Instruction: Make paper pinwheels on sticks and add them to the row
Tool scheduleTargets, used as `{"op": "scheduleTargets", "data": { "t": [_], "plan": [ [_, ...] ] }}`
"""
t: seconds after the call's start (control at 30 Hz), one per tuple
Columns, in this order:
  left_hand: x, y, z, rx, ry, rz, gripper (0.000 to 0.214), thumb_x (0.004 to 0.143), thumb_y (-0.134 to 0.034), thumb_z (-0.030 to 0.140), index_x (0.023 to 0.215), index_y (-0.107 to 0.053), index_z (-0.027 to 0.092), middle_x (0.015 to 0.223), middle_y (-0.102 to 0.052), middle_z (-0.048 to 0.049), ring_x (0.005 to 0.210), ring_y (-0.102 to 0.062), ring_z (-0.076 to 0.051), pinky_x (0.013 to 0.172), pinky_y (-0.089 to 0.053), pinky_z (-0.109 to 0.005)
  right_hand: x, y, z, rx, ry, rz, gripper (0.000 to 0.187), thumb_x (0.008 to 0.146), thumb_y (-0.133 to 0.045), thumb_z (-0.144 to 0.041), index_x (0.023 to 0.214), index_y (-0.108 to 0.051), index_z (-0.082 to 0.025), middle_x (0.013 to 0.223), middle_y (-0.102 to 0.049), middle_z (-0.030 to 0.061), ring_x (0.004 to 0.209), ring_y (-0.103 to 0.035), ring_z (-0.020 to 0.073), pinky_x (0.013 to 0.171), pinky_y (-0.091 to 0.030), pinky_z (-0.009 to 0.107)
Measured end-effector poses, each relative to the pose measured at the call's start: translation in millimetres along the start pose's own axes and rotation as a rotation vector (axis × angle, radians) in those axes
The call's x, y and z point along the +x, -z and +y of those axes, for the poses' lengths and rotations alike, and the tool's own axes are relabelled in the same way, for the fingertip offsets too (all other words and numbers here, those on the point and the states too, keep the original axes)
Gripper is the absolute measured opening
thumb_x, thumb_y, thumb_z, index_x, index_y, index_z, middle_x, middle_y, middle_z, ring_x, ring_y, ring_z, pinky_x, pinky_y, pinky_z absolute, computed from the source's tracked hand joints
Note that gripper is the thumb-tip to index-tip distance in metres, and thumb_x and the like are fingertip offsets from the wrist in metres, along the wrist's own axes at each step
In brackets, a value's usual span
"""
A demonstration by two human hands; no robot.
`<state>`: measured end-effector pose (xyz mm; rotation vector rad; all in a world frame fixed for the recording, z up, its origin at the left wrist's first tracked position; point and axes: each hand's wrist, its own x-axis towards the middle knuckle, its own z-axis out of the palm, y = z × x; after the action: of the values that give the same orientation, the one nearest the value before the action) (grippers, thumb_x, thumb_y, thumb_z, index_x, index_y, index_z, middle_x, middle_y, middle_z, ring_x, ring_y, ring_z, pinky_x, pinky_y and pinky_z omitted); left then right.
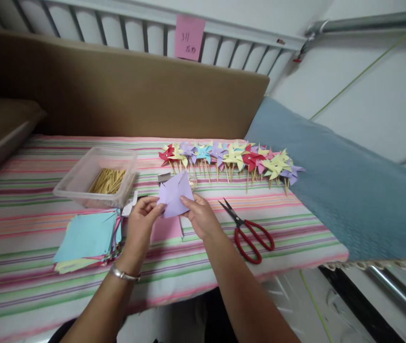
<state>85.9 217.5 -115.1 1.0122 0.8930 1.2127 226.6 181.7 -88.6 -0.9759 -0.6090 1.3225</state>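
Note:
A square of purple paper (175,194) is held up between both hands, with cuts running in from its corners. My left hand (145,213) pinches its left corner between thumb and fingers. On the opposite side, my right hand (200,215) grips the lower right edge, thumb on top. Beneath the hands a pink paper sheet (167,228) lies on the striped cloth. Left of my left wrist sits a stack of coloured paper squares (86,237), light blue on top. Scissors (248,229) with red handles rest partly open to the right of my right hand.
A clear plastic box (76,176) of short wooden sticks (108,181) stands at the left. Several finished paper pinwheels (237,157) on sticks lie along the back right. A brown board (127,90) rises behind the striped cloth (13,267); blue fabric (331,181) borders the right.

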Motion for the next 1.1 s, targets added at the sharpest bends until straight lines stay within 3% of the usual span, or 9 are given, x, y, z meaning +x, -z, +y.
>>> {"op": "scheduleTargets", "data": {
  "t": [0.13, 0.27, 0.47, 0.6, 0.83, 1.1],
  "plan": [
    [7.4, 4.5, 3.6, -0.242, 0.175, -0.025, 0.052, 0.056, -0.08, 0.024, 0.103, -0.06, 0.018, 0.075, -0.067, 0.0013, 0.069, -0.062, -0.012, 0.068, -0.046, -0.025, -0.2, -3.5, 6.0, 0.005, -0.029, -0.023, 0.033, 0.063, -0.078, -0.034, 0.089, -0.067, -0.017, 0.084, -0.072, 0.0054, 0.078, -0.065, 0.0203, 0.072, -0.05, 0.033],
    [11.5, 12.3, 5.9, -0.305, 0.17, -0.052, 0.052, 0.055, -0.081, 0.021, 0.103, -0.062, 0.019, 0.076, -0.069, 0.0013, 0.071, -0.063, -0.011, 0.072, -0.047, -0.024, 0.4, -6.1, 12.3, -0.027, -0.062, 0.0, 0.031, 0.063, -0.077, -0.034, 0.085, -0.067, -0.016, 0.083, -0.071, 0.0056, 0.072, -0.063, 0.0177, 0.068, -0.051, 0.031],
    [14.5, 15.9, 4.9, -0.284, 0.147, -0.047, 0.048, 0.055, -0.08, 0.021, 0.1, -0.063, 0.018, 0.071, -0.068, 0.0025, 0.064, -0.061, -0.01, 0.064, -0.045, -0.021, 1.3, -4.4, 12.5, -0.101, -0.101, 0.027, 0.034, 0.061, -0.078, -0.034, 0.09, -0.068, -0.019, 0.086, -0.072, 0.0042, 0.072, -0.063, 0.0168, 0.063, -0.048, 0.028],
    [12.2, 12.7, 2.3, -0.233, 0.159, -0.068, 0.048, 0.054, -0.081, 0.02, 0.099, -0.064, 0.018, 0.071, -0.067, 0.0022, 0.063, -0.06, -0.009, 0.059, -0.044, -0.02, 2.5, -2.9, 12.8, -0.071, -0.065, 0.062, 0.036, 0.061, -0.078, -0.034, 0.092, -0.068, -0.018, 0.085, -0.073, 0.0036, 0.075, -0.066, 0.0196, 0.072, -0.049, 0.033],
    [8.4, 8.1, 1.6, -0.226, 0.252, -0.132, 0.032, 0.055, -0.082, 0.022, 0.083, -0.067, 0.016, 0.073, -0.069, -0.0005, 0.064, -0.061, -0.011, 0.064, -0.047, -0.023, 2.2, 0.6, 10.6, -0.058, -0.045, 0.116, 0.035, 0.057, -0.079, -0.03, 0.086, -0.069, -0.014, 0.079, -0.073, 0.0045, 0.07, -0.067, 0.0212, 0.071, -0.05, 0.034],
    [7.7, 9.7, 0.9, -0.195, 0.252, -0.146, 0.022, 0.056, -0.082, 0.023, 0.071, -0.068, 0.016, 0.068, -0.068, 0.0003, 0.062, -0.059, -0.01, 0.063, -0.047, -0.022, 1.5, 2.5, 7.2, -0.037, -0.026, 0.1, 0.036, 0.059, -0.079, -0.034, 0.088, -0.069, -0.014, 0.079, -0.073, 0.005, 0.073, -0.067, 0.0221, 0.076, -0.05, 0.037]
  ]
}}
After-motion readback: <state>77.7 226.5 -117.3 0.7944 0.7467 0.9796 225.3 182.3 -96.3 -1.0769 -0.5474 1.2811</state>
